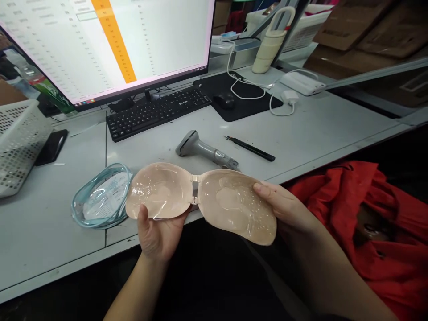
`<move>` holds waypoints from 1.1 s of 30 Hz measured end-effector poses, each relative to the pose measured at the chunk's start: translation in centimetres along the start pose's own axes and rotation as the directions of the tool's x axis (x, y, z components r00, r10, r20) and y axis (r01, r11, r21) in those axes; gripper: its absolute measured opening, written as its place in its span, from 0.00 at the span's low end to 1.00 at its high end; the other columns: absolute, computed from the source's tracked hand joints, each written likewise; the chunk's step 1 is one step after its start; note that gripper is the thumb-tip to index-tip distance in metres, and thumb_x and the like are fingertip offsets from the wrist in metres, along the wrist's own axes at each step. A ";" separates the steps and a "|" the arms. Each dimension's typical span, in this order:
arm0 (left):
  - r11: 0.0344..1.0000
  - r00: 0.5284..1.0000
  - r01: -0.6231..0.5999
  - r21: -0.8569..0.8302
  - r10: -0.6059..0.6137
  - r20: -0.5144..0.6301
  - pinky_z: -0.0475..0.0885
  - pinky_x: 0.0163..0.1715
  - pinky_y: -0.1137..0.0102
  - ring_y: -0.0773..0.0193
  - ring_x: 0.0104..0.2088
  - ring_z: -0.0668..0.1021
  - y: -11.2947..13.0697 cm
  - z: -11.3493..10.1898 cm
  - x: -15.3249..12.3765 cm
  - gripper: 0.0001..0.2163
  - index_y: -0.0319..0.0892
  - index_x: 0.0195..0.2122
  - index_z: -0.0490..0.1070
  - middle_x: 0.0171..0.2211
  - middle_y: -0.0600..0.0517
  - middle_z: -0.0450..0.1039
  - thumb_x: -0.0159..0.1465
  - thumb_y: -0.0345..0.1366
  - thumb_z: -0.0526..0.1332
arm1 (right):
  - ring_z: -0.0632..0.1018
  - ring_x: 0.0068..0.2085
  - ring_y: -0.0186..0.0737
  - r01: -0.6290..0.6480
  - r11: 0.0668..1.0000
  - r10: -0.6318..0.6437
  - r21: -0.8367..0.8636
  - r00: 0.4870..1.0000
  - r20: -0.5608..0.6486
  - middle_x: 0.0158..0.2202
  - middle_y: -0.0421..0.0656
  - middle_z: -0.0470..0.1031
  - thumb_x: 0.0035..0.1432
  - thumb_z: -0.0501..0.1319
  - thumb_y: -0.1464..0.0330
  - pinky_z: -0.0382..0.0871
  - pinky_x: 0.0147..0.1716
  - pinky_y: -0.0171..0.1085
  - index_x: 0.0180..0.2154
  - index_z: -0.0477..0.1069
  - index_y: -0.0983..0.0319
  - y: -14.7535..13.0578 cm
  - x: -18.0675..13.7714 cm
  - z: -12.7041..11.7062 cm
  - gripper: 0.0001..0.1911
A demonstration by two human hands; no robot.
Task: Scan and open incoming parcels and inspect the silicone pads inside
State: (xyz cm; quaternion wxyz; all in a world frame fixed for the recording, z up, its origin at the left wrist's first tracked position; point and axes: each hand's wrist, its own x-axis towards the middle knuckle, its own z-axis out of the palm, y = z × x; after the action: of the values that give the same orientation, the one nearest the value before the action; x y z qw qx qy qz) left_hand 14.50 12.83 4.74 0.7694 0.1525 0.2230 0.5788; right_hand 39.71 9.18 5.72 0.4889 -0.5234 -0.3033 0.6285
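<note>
left hand and right hand — fingers curled tight — hold the adhesive bra by its cups.

Looks like a shipping desk in a warehouse office. Carries plain office gear: a monitor full of spreadsheet rows, a keyboard, a mouse on a black pad. Also holds stock-handling tools on the grey table: a barcode scanner, a pen, a white mesh basket at the left edge with a phone just beside it. Backs onto stacked cardboard boxes at the upper right.
</note>
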 end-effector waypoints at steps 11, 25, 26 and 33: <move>0.997 0.999 0.042 0.066 -0.042 -0.004 0.75 0.52 0.46 0.37 0.63 0.66 -0.1 -0.1 0.2 0.31 0.53 0.65 0.58 0.62 0.42 0.63 0.62 0.48 0.66 | 0.83 0.36 0.48 0.021 0.998 -0.025 -0.064 0.997 -0.068 0.37 0.47 0.82 0.53 0.68 0.51 0.77 0.30 0.39 0.47 0.79 0.59 -0.6 0.1 -0.1 0.24; 0.983 0.978 -0.181 0.020 0.182 -0.105 0.68 0.58 0.52 0.49 0.59 0.72 1.6 1.2 3.1 0.24 0.52 0.59 0.66 0.55 0.48 0.73 0.62 0.41 0.67 | 0.83 0.33 0.52 0.245 0.829 -0.355 -0.502 0.925 -0.135 0.37 0.46 0.83 0.56 0.65 0.51 0.77 0.22 0.40 0.45 0.81 0.53 -3.8 0.4 -2.7 0.18; 0.980 0.981 -0.189 0.054 0.191 -0.033 0.68 0.58 0.51 0.47 0.60 0.71 1.3 1.3 2.6 0.25 0.52 0.59 0.67 0.55 0.47 0.73 0.61 0.42 0.67 | 0.83 0.35 0.53 0.258 0.802 -0.376 -0.539 0.919 -0.119 0.39 0.46 0.83 0.57 0.64 0.51 0.79 0.24 0.41 0.46 0.80 0.52 -4.0 0.6 -2.4 0.19; 0.783 0.865 -0.494 0.378 0.399 0.305 0.45 0.70 0.60 0.46 0.71 0.50 -4.2 2.4 -1.0 0.26 0.45 0.56 0.74 0.69 0.47 0.54 0.56 0.44 0.71 | 0.76 0.57 0.53 0.626 0.358 -0.683 -0.693 0.682 0.263 0.58 0.44 0.74 0.67 0.56 0.62 0.72 0.56 0.52 0.62 0.68 0.52 -0.2 1.8 5.1 0.22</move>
State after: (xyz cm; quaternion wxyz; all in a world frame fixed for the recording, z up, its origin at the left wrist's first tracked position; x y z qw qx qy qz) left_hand 18.97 10.77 4.89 0.5727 0.4322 0.2245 0.6594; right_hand 34.97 11.61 6.64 0.4516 -0.5301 -0.6942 0.1820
